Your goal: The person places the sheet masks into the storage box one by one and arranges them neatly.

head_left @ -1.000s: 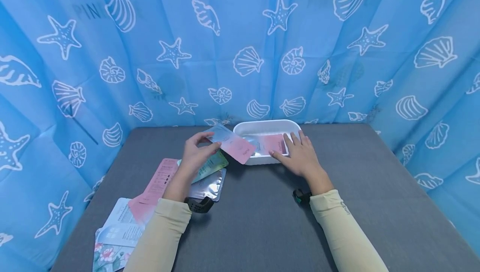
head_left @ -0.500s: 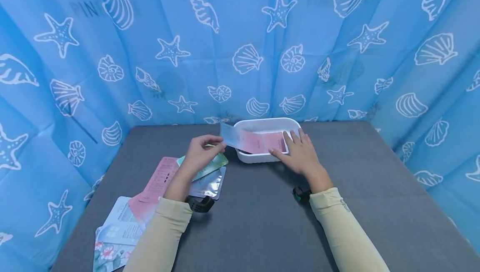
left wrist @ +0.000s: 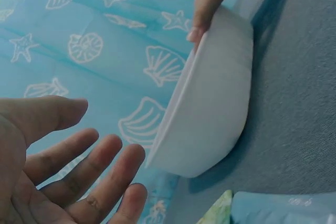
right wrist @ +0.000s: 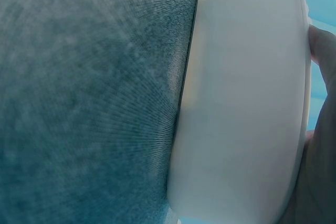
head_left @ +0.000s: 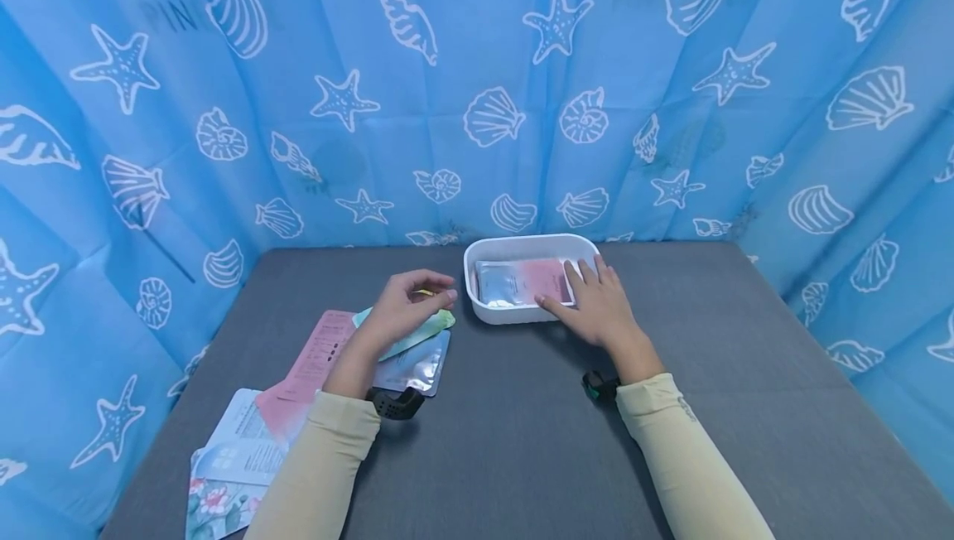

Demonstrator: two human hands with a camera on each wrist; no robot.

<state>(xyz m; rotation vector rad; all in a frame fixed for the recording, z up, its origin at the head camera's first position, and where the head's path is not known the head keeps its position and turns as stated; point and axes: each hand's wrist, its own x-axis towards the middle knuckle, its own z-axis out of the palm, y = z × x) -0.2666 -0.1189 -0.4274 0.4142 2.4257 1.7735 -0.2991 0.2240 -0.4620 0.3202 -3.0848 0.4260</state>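
In the head view a white plastic basin [head_left: 514, 317] stands at the back of the table. Inside it lies a flat sachet [head_left: 538, 279], silvery blue at the left and pink at the right. My right hand [head_left: 596, 312] rests on the basin's right end, fingers spread over the rim and thumb at the front edge. To the left of the basin my left hand [head_left: 406, 308] hovers with nothing in it. Its fingers are loosely bent and apart in the left wrist view. Under that hand lie a green sachet [head_left: 428, 330] and a silver sachet [head_left: 421, 364].
Further left, pink sachets [head_left: 324, 349] overlap pale blue ones [head_left: 242, 464] and a flowered sachet [head_left: 216, 511]. The grey tabletop [head_left: 514, 441] spreads out in front. A blue curtain [head_left: 447, 84] with shell prints hangs behind and at both sides.
My left hand has moved a pink and blue sachet right, over the basin, and let it go into it. That hand now stays left of the rim. My right hand has kept its place.
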